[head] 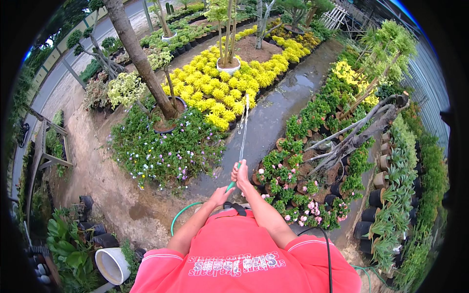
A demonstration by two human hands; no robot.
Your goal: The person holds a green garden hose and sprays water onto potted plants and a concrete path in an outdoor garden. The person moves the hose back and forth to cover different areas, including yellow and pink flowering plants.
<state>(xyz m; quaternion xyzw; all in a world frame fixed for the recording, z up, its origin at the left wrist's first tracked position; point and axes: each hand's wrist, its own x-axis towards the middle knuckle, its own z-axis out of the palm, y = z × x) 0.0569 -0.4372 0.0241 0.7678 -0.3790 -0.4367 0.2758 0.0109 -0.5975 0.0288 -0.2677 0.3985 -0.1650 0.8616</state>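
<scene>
Both hands hold a green garden hose [231, 186] in front of my waist. My right hand [240, 173] grips it at the outlet end, its fingers wrapped round the tip. Lower and to the left, my left hand [220, 195] is closed round the hose behind the outlet. A stream of water [244, 135] shoots forward from the tip towards the edge of the yellow-leaved potted plants [220, 91]. Behind my left hand, the hose curves down past my left forearm.
Bushes with small flowers [165, 150] surround a leaning tree trunk [141, 55] at left. A wet path [273, 110] runs forward, with pink-flowered potted plants [311, 208] and gnarled bare trunks [351, 139] at right. An empty white pot [113, 266] lies tipped at lower left.
</scene>
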